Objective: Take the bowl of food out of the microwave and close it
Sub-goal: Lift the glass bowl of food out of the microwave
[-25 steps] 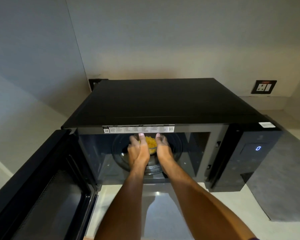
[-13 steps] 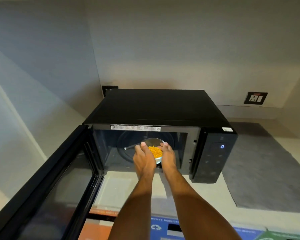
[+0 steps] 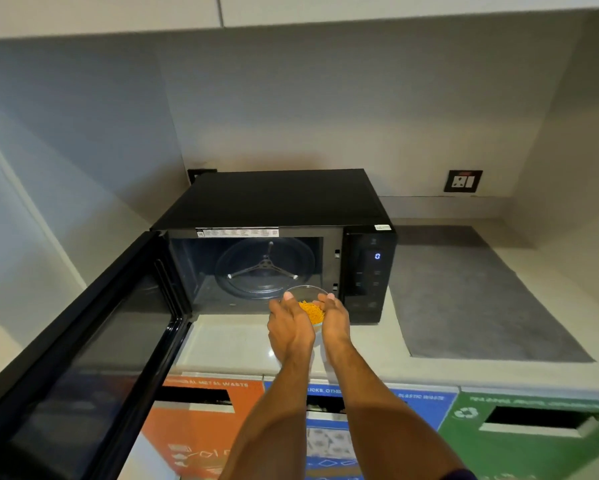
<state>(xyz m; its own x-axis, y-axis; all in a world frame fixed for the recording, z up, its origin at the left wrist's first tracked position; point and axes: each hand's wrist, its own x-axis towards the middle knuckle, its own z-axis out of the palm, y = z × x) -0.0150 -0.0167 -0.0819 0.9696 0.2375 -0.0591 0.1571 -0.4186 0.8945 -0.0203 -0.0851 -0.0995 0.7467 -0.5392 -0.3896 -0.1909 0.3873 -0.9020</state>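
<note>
Both hands, the left hand [image 3: 290,327] and right hand [image 3: 334,317], cup the glass bowl [image 3: 306,294] of food level, just outside the microwave [image 3: 280,202], whose door [image 3: 83,341] hangs open left.

A small glass bowl [image 3: 306,295] of orange-yellow food [image 3: 312,311] is held between the left hand [image 3: 290,329] and the right hand [image 3: 335,318], one on each side, just in front of the open cavity of a black microwave [image 3: 277,202]. The microwave door [image 3: 83,341] is swung wide to the left. Inside, the glass turntable [image 3: 265,266] is seen bare, with its three-armed support beneath. A blue digit is lit on the control panel [image 3: 369,271]. The microwave stands on a pale bench [image 3: 229,344], beside a grey mat [image 3: 464,299]. A wall socket [image 3: 463,181] is seen behind, and orange, blue and green waste bins [image 3: 533,438] below the bench edge.
</note>
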